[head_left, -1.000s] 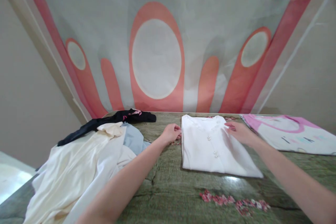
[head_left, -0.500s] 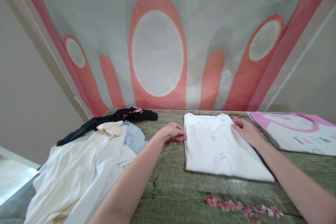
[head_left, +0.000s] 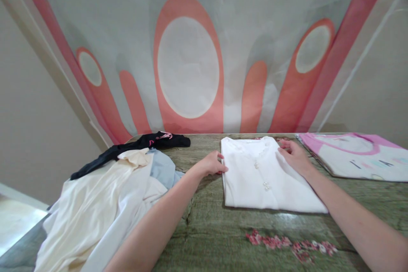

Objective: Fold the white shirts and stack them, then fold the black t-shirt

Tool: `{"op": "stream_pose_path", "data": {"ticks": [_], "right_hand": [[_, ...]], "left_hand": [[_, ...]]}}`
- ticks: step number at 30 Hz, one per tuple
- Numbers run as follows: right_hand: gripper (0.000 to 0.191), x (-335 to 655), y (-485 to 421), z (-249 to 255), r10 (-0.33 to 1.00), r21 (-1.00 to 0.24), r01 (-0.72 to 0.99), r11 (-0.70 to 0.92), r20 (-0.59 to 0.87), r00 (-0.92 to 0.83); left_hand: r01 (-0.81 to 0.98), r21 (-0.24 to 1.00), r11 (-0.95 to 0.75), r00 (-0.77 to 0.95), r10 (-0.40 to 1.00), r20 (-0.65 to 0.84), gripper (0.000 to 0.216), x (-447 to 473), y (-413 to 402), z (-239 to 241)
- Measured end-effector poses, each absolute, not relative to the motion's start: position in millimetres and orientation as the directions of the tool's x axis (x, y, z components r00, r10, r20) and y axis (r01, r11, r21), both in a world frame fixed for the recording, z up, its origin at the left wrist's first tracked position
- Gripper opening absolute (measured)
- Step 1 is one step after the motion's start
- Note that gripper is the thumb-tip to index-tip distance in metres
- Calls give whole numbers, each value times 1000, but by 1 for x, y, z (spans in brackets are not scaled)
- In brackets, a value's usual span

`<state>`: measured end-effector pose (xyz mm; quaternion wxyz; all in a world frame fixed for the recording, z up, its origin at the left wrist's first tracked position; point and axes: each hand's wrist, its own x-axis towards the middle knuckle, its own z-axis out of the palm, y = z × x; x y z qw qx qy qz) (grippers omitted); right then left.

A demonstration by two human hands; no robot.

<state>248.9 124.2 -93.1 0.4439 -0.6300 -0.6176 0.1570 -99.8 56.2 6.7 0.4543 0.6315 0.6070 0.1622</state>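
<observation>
A folded white blouse [head_left: 255, 178] with pearl buttons lies on the green patterned surface [head_left: 216, 229]. My left hand [head_left: 212, 163] rests at the blouse's left edge, fingers curled with the tips touching the cloth. My right hand [head_left: 295, 155] lies on the blouse's upper right shoulder, fingers bent and pressing on the fabric. Neither hand lifts the blouse.
A heap of unfolded clothes [head_left: 98, 204], cream, white and pale blue, lies at the left, with a black garment [head_left: 134, 146] at its far end. A folded pink and white shirt [head_left: 353, 159] lies at the right. A banner [head_left: 191, 51] with orange shapes hangs behind.
My left hand has slid a little nearer along the blouse's left edge. My right hand has moved up to the blouse's far right corner. The blouse stays flat.
</observation>
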Motion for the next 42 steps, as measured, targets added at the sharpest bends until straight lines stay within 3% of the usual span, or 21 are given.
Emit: {"op": "stream_pose_path", "data": {"ticks": [12, 15, 18, 20, 24, 29, 35, 42], "right_hand": [[41, 247, 122, -86, 934, -718, 689, 98, 306, 186], [38, 250, 125, -86, 935, -773, 627, 94, 284, 211], [32, 255, 126, -84, 939, -799, 595, 83, 264, 223], [30, 259, 125, -82, 944, -817, 572, 70, 240, 228], [31, 263, 121, -74, 958, -840, 542, 37, 183, 219], [30, 265, 112, -59, 988, -803, 596, 4, 95, 121], [30, 261, 80, -48, 999, -735, 678, 34, 42, -5], [12, 267, 75, -36, 999, -801, 597, -39, -35, 17]], "left_hand": [[518, 834, 189, 219, 913, -343, 38, -101, 35, 10], [635, 772, -9, 217, 962, -167, 33, -103, 34, 10], [769, 545, -334, 312, 940, 137, 29, -96, 26, 8], [765, 414, -493, 449, 870, 206, 35, -86, 16, 6], [704, 256, -663, 669, 740, 75, 54, -70, -3, -1], [707, 179, -685, 699, 715, -24, 63, -70, -4, -5], [672, 186, -717, 738, 668, -94, 64, -91, 16, 6], [677, 261, -688, 728, 679, -97, 57, -68, 21, 22]]}}
